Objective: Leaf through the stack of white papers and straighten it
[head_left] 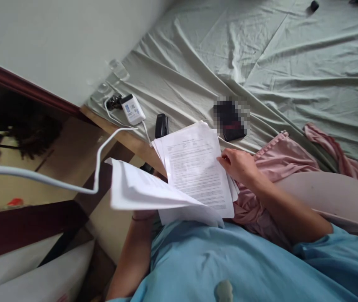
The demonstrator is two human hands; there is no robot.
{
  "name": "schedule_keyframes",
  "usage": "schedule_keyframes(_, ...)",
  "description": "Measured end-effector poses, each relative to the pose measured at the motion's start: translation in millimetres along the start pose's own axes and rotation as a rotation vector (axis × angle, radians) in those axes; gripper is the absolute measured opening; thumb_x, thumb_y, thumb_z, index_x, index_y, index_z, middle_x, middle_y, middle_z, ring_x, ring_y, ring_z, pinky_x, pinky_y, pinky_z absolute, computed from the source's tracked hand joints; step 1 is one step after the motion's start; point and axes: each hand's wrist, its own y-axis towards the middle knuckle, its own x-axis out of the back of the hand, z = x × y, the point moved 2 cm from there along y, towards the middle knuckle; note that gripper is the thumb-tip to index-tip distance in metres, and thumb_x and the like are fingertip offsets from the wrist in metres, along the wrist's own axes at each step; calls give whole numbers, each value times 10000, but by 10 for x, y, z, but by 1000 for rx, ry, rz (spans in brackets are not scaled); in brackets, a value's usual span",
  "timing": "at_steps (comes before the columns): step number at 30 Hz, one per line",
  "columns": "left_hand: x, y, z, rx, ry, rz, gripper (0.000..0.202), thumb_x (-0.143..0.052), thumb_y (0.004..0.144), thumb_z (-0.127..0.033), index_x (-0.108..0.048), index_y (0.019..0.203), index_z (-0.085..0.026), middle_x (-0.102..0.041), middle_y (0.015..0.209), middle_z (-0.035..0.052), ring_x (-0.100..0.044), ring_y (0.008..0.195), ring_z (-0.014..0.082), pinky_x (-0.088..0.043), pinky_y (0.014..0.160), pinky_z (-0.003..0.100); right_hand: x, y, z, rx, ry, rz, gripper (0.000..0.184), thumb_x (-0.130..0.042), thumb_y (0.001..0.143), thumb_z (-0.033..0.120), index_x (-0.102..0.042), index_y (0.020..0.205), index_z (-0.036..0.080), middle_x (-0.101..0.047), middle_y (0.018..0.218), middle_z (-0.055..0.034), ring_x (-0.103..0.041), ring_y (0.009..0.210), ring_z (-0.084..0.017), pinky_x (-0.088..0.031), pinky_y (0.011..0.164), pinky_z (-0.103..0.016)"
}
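A stack of printed white sheets lies at the bed's edge. My right hand rests on the stack's right edge, fingers closed in a pinch on the top sheet. A second sheaf of white paper is lifted and folded back to the left, over my left hand. Only the wrist of my left hand shows under that sheaf; its fingers are hidden. A black stapler sits just beyond the papers.
A dark phone lies on the pale green bedsheet. A white charger with its cable sits at the bed's corner by the wall. Pink cloth lies to my right. The floor drops away on the left.
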Motion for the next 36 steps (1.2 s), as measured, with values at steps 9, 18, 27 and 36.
schedule_keyframes(9,-192,-127,38,-13,43,-298,353,-929,573,-291,-749,860,-192,-736,868,-4,-653,750,115,-522,702,208,-6,-24,4,93,40,-200,166,-560,968,275,-712,985,209,-737,987,-37,-638,790,-178,-333,659,-301)
schedule_keyframes(18,-404,-146,94,-15,161,-226,466,-895,696,-416,-705,1069,-214,-731,1044,27,-665,935,156,-533,864,269,5,-67,-1,122,32,-352,188,-551,964,269,-730,928,223,-695,1000,-49,-606,802,-177,-328,609,-295)
schedule_keyframes(27,-469,-106,16,-158,127,-219,389,-880,728,-313,-722,1079,-261,-737,1091,7,-668,981,156,-540,896,262,30,-35,10,319,981,-169,74,-614,945,296,-623,924,226,-694,1111,-64,-647,1001,-189,-512,853,-327)
schedule_keyframes(36,-587,-213,-20,-125,86,-150,367,-819,790,-240,-747,1148,-274,-738,1159,21,-660,1088,182,-511,985,292,87,-167,143,466,1672,567,116,-724,901,286,-648,890,198,-681,1240,-93,-651,1008,-172,-493,952,-367)
